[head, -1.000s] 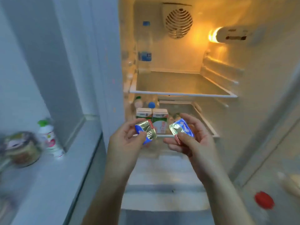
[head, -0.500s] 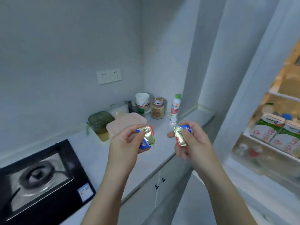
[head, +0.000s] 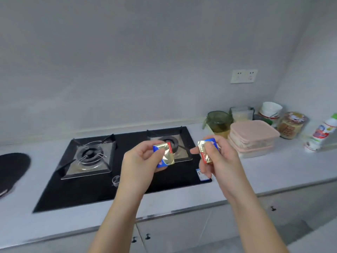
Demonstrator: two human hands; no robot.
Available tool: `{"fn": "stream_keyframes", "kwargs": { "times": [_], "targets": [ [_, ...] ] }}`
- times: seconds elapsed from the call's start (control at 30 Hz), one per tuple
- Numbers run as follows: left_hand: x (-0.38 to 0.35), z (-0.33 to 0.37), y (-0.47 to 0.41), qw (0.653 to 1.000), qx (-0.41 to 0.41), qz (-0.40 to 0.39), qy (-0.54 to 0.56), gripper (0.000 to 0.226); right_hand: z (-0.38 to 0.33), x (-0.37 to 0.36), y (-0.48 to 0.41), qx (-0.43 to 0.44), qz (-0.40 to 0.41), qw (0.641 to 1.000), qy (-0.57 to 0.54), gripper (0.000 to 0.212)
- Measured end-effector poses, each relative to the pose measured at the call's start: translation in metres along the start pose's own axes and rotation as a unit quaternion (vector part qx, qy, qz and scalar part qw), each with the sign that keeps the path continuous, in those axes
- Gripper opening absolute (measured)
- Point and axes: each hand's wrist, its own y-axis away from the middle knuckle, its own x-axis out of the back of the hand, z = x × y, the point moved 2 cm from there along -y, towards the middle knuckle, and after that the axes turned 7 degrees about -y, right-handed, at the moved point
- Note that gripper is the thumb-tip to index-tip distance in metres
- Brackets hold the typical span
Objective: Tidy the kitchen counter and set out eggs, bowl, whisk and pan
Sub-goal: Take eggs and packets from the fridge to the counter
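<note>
The view has swung left since half a second ago: the fridge is out of sight and the black hob (head: pixel 91 189) now lies under the hands. Right of it the grey bench (head: pixel 273 172) carries pink boxes (head: pixel 253 132), a jar (head: pixel 291 125), a bottle (head: pixel 322 132) and, at the rear, stacked bowls (head: pixel 270 107) below a wall socket (head: pixel 243 76). The left hand (head: pixel 140 161) still pinches the left packet (head: pixel 165 157) and the right hand (head: pixel 218 157) the right packet (head: pixel 206 150), held apart above the hob.

Shiny gold foil packets (head: pixel 165 155), glossy black glass hob (head: pixel 127 172), matt grey counter (head: pixel 273 170), pink plastic boxes (head: pixel 253 136)
</note>
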Motion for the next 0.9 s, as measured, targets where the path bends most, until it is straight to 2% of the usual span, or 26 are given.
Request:
{"fn": "stream_keyframes", "kwargs": {
  "times": [0.23,0.37,0.47,0.6,0.73,0.9],
  "targets": [
    [0.141,-0.027,0.023,0.994,0.032,0.106,0.000,0.022,0.029,-0.135,0.018,-0.066,-0.088,0.992,-0.070,0.025],
    [0.200,-0.043,0.031,0.988,0.043,0.148,0.016,0.033,0.044,-0.196,0.018,-0.089,-0.142,0.984,-0.058,0.032],
    [0.235,-0.057,0.030,0.982,0.051,0.182,0.021,0.033,0.055,-0.237,0.016,-0.103,-0.180,0.977,-0.043,0.026],
    [0.279,-0.072,0.013,0.970,0.055,0.235,0.015,0.023,0.074,-0.290,-0.002,-0.115,-0.209,0.971,-0.025,0.016],
    [0.329,-0.088,-0.011,0.954,0.071,0.293,-0.005,0.017,0.103,-0.352,-0.028,-0.132,-0.249,0.960,-0.010,0.018],
    [0.400,-0.105,-0.029,0.927,0.086,0.364,-0.039,0.022,0.142,-0.443,-0.051,-0.182,-0.325,0.928,-0.002,0.023]
  ]
}}
